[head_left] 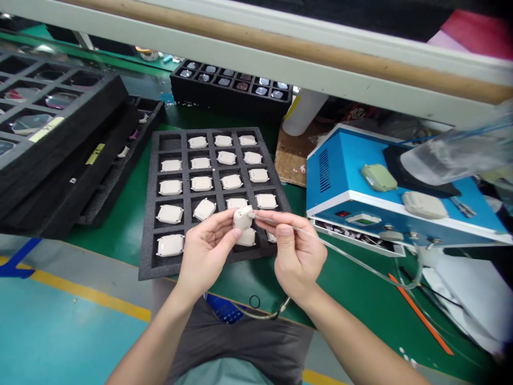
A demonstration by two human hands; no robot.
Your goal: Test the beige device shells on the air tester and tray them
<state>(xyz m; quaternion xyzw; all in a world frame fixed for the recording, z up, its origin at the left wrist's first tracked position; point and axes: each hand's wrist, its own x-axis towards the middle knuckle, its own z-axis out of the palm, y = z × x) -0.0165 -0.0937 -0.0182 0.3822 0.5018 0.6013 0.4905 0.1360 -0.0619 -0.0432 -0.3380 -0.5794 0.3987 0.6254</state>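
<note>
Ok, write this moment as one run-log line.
left hand: holding cream case; right hand: holding clear tube toward case; foam tray: below, holding similar cases

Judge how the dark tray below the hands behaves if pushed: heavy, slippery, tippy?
The dark tray is probably light for its size: its walls look like foam. It could tip if pulled nearer: one corner seems to overhang the green table. Pale casings may shift, some sitting askew in their compartments.

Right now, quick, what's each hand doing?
Left hand: closed, holding a small pale case.
Right hand: closed, holding a thin clear tube.
</note>
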